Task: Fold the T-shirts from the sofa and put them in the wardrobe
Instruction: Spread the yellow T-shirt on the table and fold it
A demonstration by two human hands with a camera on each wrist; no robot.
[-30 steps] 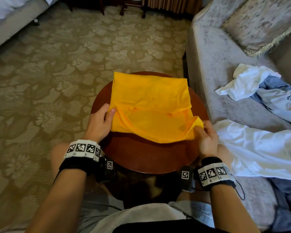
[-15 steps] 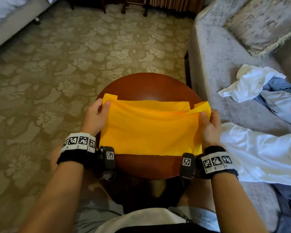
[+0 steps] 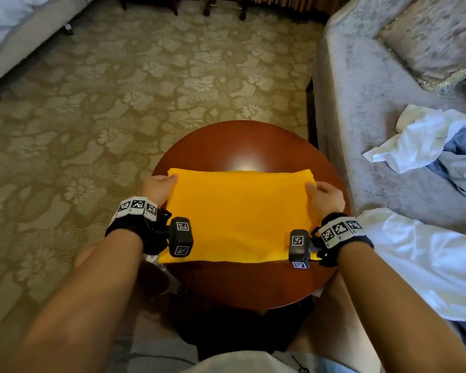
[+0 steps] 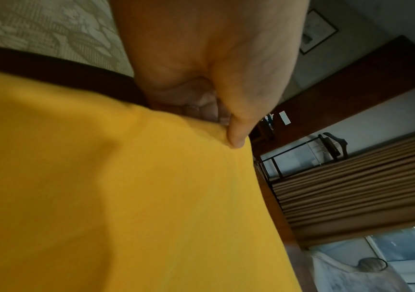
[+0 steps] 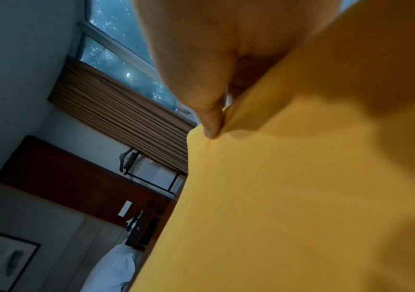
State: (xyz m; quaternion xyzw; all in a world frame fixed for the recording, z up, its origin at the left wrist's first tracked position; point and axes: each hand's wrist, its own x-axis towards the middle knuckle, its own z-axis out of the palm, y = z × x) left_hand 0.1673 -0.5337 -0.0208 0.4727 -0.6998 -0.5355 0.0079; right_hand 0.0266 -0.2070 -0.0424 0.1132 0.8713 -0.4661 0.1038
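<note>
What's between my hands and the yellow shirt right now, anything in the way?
Nothing. The left hand and right hand each already pinch a far corner of the folded yellow shirt on the round table. The wardrobe is not in view, so the way there cannot be judged.

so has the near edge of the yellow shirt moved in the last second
Yes. The yellow shirt edge, pinched by both hands, went from the round table's near side over to its far side, folding it in half.
</note>
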